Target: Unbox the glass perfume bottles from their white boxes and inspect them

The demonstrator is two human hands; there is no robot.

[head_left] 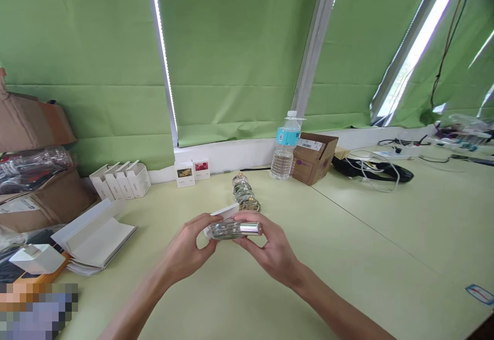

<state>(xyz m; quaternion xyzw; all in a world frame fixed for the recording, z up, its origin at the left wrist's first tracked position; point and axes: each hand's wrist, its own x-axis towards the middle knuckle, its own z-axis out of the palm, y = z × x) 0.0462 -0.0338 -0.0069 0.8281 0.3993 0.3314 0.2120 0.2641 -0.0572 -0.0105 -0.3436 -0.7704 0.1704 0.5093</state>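
A bottle (227,231) lies sideways between the left hand (188,247) and right hand (276,252), above the surface (370,283). Behind it sit small bundled items (244,191); farther back, two cards (185,178) stand left, a water bottle (283,157) right, with a carton (314,165) just beside.

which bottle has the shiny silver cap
The small clear bottle held between the left hand and right hand; the upright water bottle has a white cap.

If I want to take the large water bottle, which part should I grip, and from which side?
Probably best around the blue label, from the front left: the water bottle stands upright, its body looks round, and the brown box crowds its right side.
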